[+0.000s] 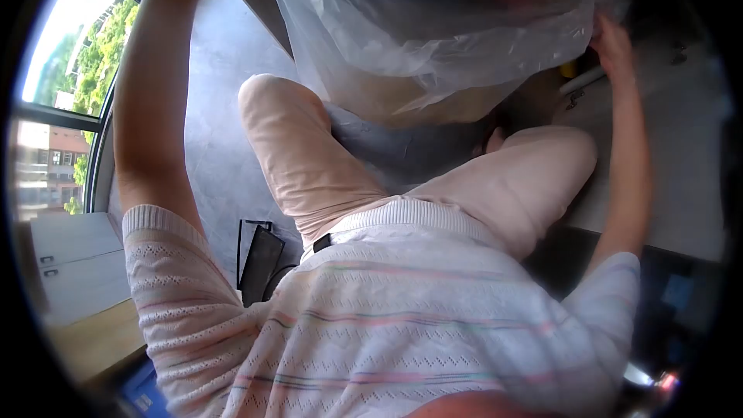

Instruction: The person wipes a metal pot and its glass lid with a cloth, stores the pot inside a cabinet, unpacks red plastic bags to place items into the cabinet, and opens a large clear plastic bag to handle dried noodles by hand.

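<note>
A large sheet of clear, crinkled plastic (433, 50) hangs across the top of the view, in front of my knees. Its right edge is in my right hand (614, 45), whose fingers are closed on it. My left arm (159, 101) reaches up past the upper left edge, and the hand on it is out of view. Behind the plastic shows a tan surface (441, 108); what else it covers is blurred.
My bent legs (290, 143) are spread below the plastic, over a grey floor (220, 108). A black object (261, 259) stands beside my left hip. Windows (77, 54) and a white cabinet (77, 251) are at left. Pale panels (681, 155) stand at right.
</note>
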The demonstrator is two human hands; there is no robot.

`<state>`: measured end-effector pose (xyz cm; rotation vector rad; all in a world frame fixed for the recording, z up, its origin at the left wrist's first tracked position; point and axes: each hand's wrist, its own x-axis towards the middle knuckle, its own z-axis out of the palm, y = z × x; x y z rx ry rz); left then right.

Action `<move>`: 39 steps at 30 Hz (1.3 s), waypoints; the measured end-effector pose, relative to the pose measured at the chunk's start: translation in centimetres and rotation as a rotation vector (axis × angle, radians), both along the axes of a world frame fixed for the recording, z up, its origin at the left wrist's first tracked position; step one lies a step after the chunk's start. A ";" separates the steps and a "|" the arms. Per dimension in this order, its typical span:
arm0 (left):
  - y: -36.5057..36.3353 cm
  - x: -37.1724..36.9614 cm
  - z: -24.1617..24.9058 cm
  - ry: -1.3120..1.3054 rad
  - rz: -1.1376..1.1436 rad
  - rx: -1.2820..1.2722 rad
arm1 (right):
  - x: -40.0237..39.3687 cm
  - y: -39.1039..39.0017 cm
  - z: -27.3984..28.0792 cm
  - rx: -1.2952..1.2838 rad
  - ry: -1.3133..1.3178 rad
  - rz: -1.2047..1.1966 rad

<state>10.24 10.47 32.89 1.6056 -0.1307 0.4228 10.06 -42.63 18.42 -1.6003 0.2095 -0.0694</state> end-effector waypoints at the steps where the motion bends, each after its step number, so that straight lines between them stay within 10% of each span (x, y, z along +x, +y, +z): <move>1: 1.3 -0.5 -2.6 0.110 0.042 0.076 | -1.4 1.1 -2.0 -0.021 0.096 -0.081; 8: 5.4 -6.0 -16.3 0.447 0.049 0.079 | -4.8 -0.2 -13.7 -0.042 0.419 -0.084; 14: 7.1 -8.2 -15.0 0.377 0.114 0.484 | -6.0 3.1 -1.1 -0.475 -0.091 -0.024; 19: 3.5 -12.0 -11.6 0.007 0.419 1.241 | -11.2 19.4 2.8 -0.336 -0.080 0.731; 21: -0.9 -13.6 -10.2 -0.175 0.102 0.890 | -9.1 23.8 -2.9 -0.554 0.018 0.985; 25: -7.1 -11.8 -16.0 0.213 -0.728 1.084 | -6.8 25.3 -21.7 -1.110 0.346 1.348; 29: -6.1 -8.0 -20.1 0.019 -0.059 1.541 | -12.9 24.7 -25.3 -1.235 0.798 2.037; 34: -5.3 -4.6 -17.8 0.353 -0.488 1.362 | -13.2 25.0 -28.0 -1.013 1.240 1.810; 39: -4.1 -2.7 -20.5 0.370 -0.602 1.327 | -5.3 23.8 -44.5 -1.176 0.276 0.830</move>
